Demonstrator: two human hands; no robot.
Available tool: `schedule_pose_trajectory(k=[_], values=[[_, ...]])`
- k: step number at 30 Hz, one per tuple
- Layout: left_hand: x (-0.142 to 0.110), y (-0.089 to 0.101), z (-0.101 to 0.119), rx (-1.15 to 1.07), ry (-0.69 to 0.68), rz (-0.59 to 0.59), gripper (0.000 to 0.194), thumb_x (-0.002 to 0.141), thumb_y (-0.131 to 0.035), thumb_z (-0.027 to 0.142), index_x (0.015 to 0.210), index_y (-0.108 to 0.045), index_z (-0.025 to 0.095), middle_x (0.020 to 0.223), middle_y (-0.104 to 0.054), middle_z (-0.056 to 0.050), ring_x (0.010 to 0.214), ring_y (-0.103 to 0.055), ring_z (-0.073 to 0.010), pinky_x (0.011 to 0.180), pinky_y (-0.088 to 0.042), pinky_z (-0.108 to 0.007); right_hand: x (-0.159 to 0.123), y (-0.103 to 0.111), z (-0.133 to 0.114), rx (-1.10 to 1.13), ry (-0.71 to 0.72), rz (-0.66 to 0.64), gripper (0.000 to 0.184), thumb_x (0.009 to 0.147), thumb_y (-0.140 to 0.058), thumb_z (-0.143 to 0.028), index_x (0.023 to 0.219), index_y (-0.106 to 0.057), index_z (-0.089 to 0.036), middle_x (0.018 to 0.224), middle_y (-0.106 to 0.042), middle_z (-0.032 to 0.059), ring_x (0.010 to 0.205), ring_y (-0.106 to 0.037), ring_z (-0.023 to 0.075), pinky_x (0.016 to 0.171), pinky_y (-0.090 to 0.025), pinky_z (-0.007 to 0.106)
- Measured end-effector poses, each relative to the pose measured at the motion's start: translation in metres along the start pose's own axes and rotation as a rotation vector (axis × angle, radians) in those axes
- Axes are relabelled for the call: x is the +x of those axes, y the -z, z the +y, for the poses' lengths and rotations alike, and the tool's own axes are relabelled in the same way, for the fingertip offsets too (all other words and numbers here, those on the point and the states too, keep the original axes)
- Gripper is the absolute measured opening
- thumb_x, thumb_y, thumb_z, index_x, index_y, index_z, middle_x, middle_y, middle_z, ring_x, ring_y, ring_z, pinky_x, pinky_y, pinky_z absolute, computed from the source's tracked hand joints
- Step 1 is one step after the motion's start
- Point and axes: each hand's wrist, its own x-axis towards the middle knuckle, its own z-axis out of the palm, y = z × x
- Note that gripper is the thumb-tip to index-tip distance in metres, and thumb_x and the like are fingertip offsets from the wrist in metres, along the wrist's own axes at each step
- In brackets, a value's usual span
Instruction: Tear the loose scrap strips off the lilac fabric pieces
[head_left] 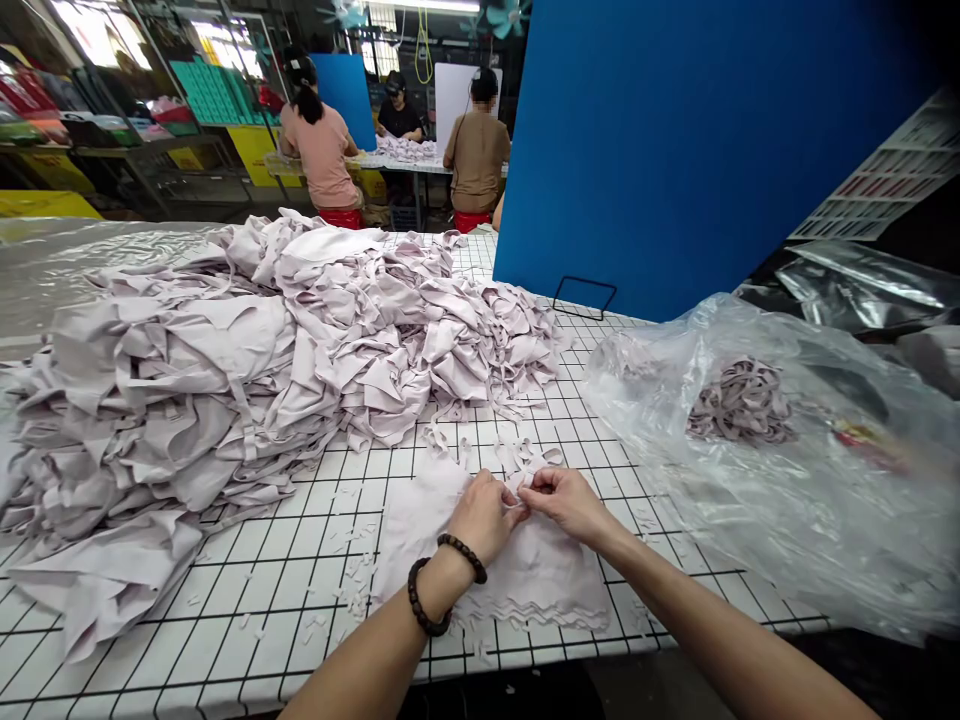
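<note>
While 2 hands (pixel 484 520) (pixel 570 505) pinch pale fabric (pixel 544 575), scraps (pixel 358 604) lie nearby.

A gridded table (pixel 262 600) carries pale garments (pixel 360 340) and scraps (pixel 352 600).

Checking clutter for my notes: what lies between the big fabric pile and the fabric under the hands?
In the head view, small pale scraps lie scattered on the gridded tabletop between the pile and the fabric.
</note>
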Motion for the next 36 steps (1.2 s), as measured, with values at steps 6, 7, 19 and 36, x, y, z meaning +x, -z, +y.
schedule_pose_trajectory(k=[6,7,19,36], values=[[0.001,-0.004,-0.003,0.004,0.01,0.03,0.015,0.073,-0.069,0.029,0.073,-0.065,0.015,0.083,-0.056,-0.006,0.082,-0.054,-0.0193,0.072,-0.041,-0.029,-0.002,-0.002,0.005,-0.008,-0.003,-0.027,0.026,0.072,-0.063,-0.039,0.062,-0.056,-0.017,0.062,-0.056,-0.0001,0.061,-0.051,0.0137,0.057,-0.038,0.024],[0.001,-0.004,-0.003,-0.001,0.011,0.035,0.014,0.073,-0.07,0.028,0.073,-0.065,0.015,0.082,-0.056,-0.006,0.082,-0.054,-0.0192,0.072,-0.041,-0.029,-0.002,-0.003,0.006,-0.021,0.002,-0.023,0.026,0.072,-0.063,-0.04,0.062,-0.056,-0.017,0.063,-0.056,0.0,0.062,-0.051,0.0139,0.056,-0.038,0.025],[0.001,-0.008,-0.007,-0.014,0.015,0.07,0.015,0.072,-0.07,0.03,0.069,-0.065,0.015,0.081,-0.057,-0.006,0.079,-0.055,-0.0193,0.07,-0.041,-0.029,-0.003,0.0,0.007,-0.145,0.041,-0.027,0.029,0.075,-0.06,-0.042,0.06,-0.051,-0.018,0.061,-0.049,-0.0017,0.058,-0.043,0.0123,0.055,-0.035,0.025],[-0.001,-0.003,-0.001,-0.011,0.046,0.01,0.019,0.072,-0.072,0.033,0.072,-0.066,0.014,0.085,-0.058,-0.006,0.086,-0.055,-0.0206,0.074,-0.041,-0.03,0.001,0.02,-0.023,-0.493,0.224,-0.175,0.017,0.07,-0.056,-0.02,0.056,-0.046,-0.017,0.06,-0.051,-0.0021,0.056,-0.043,0.0095,0.05,-0.03,0.022]])
